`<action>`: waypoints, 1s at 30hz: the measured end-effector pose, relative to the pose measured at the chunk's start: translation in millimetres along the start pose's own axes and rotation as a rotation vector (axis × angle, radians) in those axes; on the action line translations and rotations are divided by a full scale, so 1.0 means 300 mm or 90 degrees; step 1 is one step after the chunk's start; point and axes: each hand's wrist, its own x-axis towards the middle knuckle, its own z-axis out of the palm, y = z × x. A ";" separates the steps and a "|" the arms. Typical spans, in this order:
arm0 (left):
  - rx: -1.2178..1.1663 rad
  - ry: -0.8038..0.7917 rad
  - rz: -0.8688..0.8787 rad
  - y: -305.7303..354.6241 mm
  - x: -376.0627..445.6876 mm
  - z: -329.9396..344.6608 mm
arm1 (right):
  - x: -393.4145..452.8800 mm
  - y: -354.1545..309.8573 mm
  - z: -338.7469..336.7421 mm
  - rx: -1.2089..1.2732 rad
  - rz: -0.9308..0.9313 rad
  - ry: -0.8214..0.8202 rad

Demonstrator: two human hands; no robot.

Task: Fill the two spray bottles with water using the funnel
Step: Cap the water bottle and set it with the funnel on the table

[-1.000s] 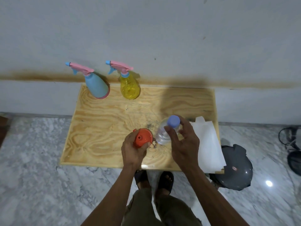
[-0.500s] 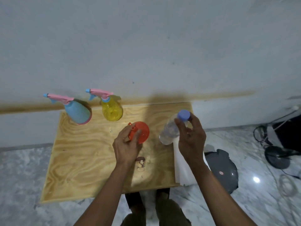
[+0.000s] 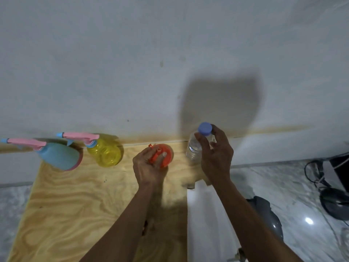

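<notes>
Both hands (image 3: 149,167) higher now; no legible labels.

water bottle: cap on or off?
On. The blue cap sits on the water bottle held in the right hand.

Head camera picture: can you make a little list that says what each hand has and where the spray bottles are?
left hand: holds the orange funnel
right hand: holds the clear water bottle near its blue cap, cap on
blue spray bottle: far left of the wooden table, by the wall
yellow spray bottle: just right of the blue one
spray tops: on both bottles
white paper: table's right edge
</notes>
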 end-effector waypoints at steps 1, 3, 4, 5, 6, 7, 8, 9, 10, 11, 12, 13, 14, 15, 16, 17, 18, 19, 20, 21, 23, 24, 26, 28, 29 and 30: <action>-0.004 -0.011 -0.011 -0.017 0.018 0.018 | 0.015 0.006 0.008 0.002 -0.008 -0.002; 0.034 -0.015 -0.024 -0.043 0.035 0.048 | 0.043 0.011 0.020 0.010 -0.012 -0.003; 0.052 -0.013 -0.031 -0.059 0.040 0.063 | 0.055 0.011 0.025 0.013 -0.013 -0.003; 0.034 -0.004 -0.058 -0.077 0.045 0.080 | 0.064 0.012 0.029 0.013 -0.014 -0.004; 0.017 0.011 -0.079 -0.077 0.049 0.091 | 0.071 0.013 0.032 0.013 -0.013 -0.005; 0.005 0.032 -0.087 -0.077 0.057 0.097 | 0.077 0.016 0.035 0.014 -0.010 -0.005; -0.005 0.031 -0.093 -0.075 0.065 0.103 | 0.082 0.021 0.039 0.015 -0.005 -0.006; 0.002 0.011 -0.090 -0.085 0.077 0.110 | 0.086 0.024 0.043 0.013 0.002 -0.005; 0.007 -0.013 -0.092 -0.093 0.087 0.116 | 0.089 0.028 0.047 0.010 0.008 -0.004; 0.018 -0.016 -0.086 -0.095 0.091 0.117 | 0.091 0.031 0.049 0.008 0.012 -0.004; 0.035 0.002 -0.091 -0.107 0.099 0.120 | 0.091 0.034 0.052 0.009 0.014 -0.005; 0.056 0.024 -0.082 -0.124 0.106 0.126 | 0.088 0.036 0.054 0.012 0.016 -0.006; 0.083 0.026 -0.077 -0.129 0.106 0.129 | 0.086 0.038 0.054 0.015 0.017 -0.006; 0.116 0.022 -0.066 -0.154 0.113 0.133 | 0.083 0.040 0.055 0.016 0.017 -0.006; 0.138 0.022 -0.057 -0.187 0.121 0.142 | 0.082 0.042 0.056 0.014 0.014 -0.005; 0.149 0.021 -0.049 -0.205 0.122 0.146 | 0.081 0.043 0.057 0.010 0.011 -0.006; 0.158 0.026 -0.043 -0.207 0.123 0.150 | 0.081 0.043 0.057 0.008 0.009 -0.007; 0.164 0.027 -0.037 -0.201 0.123 0.149 | 0.082 0.043 0.057 0.007 0.009 -0.010; 0.171 0.025 -0.032 -0.190 0.120 0.144 | 0.083 0.044 0.056 0.006 0.009 -0.012; 0.167 0.017 -0.026 -0.177 0.118 0.140 | 0.084 0.043 0.054 0.006 0.009 -0.014; 0.156 -0.002 -0.037 -0.164 0.119 0.129 | 0.085 0.043 0.050 0.008 0.009 -0.020; 0.151 -0.010 -0.043 -0.157 0.117 0.126 | 0.084 0.044 0.049 0.008 0.010 -0.024; 0.128 -0.028 -0.052 -0.151 0.114 0.123 | 0.080 0.045 0.046 0.009 0.011 -0.032; 0.091 -0.040 -0.064 -0.152 0.116 0.120 | 0.077 0.046 0.041 0.012 0.009 -0.037; 0.075 -0.040 -0.065 -0.155 0.115 0.117 | 0.075 0.045 0.037 0.012 0.010 -0.040; 0.068 -0.042 -0.065 -0.150 0.112 0.111 | 0.074 0.045 0.033 0.011 0.012 -0.044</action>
